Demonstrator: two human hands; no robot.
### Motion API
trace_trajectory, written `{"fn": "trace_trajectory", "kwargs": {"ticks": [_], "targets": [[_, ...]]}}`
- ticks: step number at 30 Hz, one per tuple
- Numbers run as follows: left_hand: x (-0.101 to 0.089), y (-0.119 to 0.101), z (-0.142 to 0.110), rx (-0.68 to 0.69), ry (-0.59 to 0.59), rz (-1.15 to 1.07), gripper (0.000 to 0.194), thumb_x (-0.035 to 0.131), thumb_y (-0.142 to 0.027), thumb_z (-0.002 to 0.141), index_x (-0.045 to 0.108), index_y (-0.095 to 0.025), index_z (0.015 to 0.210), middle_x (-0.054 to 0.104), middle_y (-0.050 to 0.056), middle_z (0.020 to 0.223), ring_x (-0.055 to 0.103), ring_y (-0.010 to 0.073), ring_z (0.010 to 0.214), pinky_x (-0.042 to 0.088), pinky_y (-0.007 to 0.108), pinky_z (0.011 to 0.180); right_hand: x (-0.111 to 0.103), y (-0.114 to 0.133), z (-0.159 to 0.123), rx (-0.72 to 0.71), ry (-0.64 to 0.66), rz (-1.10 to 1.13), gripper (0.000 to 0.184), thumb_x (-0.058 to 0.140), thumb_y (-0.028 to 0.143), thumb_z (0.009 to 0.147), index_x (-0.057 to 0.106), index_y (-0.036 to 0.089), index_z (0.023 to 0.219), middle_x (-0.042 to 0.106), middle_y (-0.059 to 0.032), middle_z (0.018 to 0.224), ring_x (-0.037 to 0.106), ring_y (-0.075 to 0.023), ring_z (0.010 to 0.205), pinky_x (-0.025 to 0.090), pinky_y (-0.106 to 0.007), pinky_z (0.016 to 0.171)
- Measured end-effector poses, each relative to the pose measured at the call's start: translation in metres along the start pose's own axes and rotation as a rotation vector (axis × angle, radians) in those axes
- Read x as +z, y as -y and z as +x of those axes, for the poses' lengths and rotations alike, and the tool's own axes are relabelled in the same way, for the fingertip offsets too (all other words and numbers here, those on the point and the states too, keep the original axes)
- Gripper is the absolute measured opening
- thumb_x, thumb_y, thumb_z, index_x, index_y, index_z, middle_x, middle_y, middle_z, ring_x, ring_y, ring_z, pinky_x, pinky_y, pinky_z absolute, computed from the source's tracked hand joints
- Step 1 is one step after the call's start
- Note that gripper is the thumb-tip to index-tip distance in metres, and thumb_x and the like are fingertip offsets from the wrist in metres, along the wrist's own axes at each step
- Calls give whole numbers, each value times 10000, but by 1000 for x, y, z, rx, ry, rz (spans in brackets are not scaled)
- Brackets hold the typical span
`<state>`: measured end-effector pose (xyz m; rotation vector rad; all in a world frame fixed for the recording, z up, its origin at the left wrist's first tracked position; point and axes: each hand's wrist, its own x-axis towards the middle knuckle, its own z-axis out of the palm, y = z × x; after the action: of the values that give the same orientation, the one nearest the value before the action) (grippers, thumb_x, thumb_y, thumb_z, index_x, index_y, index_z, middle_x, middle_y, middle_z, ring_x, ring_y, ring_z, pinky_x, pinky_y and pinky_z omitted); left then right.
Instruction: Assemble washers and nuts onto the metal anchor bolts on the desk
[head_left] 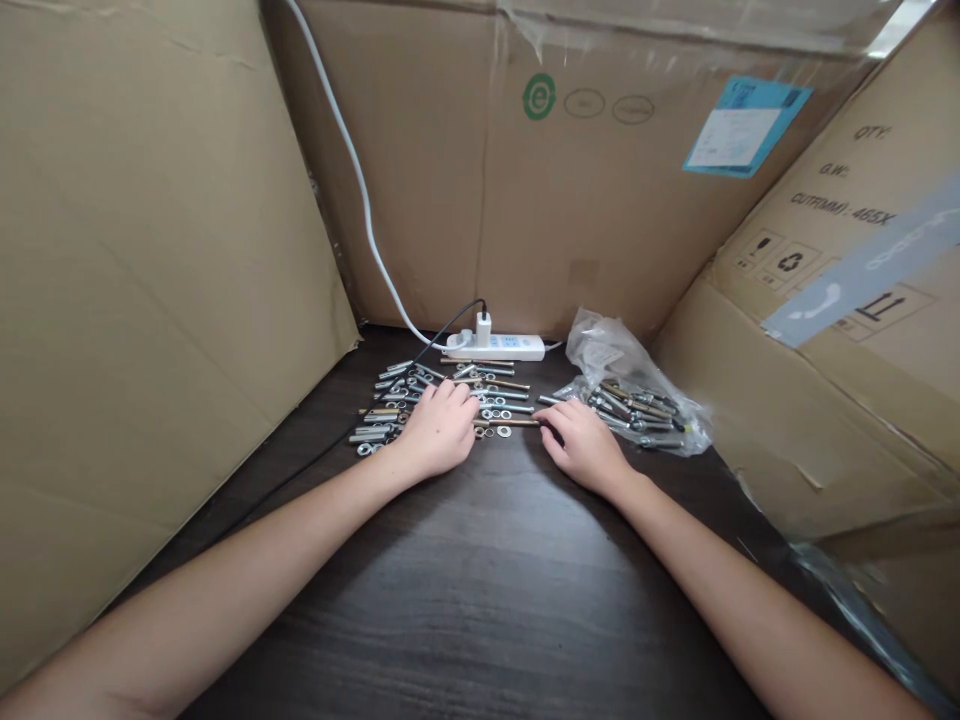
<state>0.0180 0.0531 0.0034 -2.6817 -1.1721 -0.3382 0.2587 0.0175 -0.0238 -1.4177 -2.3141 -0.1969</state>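
Rows of long bolts [508, 395], metal sleeves [373, 432], nuts [365, 450] and washers [504, 432] lie on the dark table. My left hand [441, 430] rests over the middle of these rows with its fingers curled down. Its fingertips are hidden, so what they pinch does not show. A brass-coloured bolt [510, 423] in the front row runs between my two hands. At the right end of that bolt, the thumb and forefinger of my right hand [586, 445] are bent around its tip. Just behind the right fingers lies a silver bolt [551, 401].
A clear plastic bag [611, 345] with several assembled bolts [637, 405] lies at the right. Behind the rows stands a white power strip [517, 347] with a plugged-in charger [484, 328]. A black cable [292, 475] crosses the table's left side. Cardboard boxes [420, 180] wall three sides.
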Motion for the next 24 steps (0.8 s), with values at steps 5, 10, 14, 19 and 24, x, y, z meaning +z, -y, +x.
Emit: {"fn": "trace_trajectory", "kwargs": {"ticks": [5,10,14,19,24], "targets": [[1,-1,-1,44,-3,5,123,447,-205,869,558,-167,832,556,98,955,477,243,894,377,377,764,3,-2,-2,-13,3,59,207,473,173,884,635,174,1012,640,-82,917,549,-228,878,457,-359,817],[4,-1,-1,45,-9,-9,126,444,-206,880,554,-165,835,551,94,942,476,238,890,372,371,769,4,-4,-2,-3,4,89,197,465,188,896,636,177,993,633,-82,919,562,-223,881,467,-356,819],[7,-2,0,62,-20,-35,121,441,-197,881,550,-165,840,550,86,932,476,230,877,366,360,761,3,-3,-3,-7,-7,113,185,465,183,892,631,179,975,635,-83,910,575,-223,884,477,-360,812],[7,-3,1,85,-42,-90,116,449,-214,886,552,-166,859,546,79,925,474,222,870,362,351,764,1,-2,-3,-58,-29,178,199,460,162,883,625,192,991,658,-79,923,593,-219,878,486,-366,804],[2,-6,1,91,-78,-136,110,466,-230,884,555,-168,877,548,70,933,472,219,888,357,343,773,-1,6,-4,-82,-24,248,249,459,136,859,612,196,1046,674,-80,963,605,-220,878,489,-377,817]]}}
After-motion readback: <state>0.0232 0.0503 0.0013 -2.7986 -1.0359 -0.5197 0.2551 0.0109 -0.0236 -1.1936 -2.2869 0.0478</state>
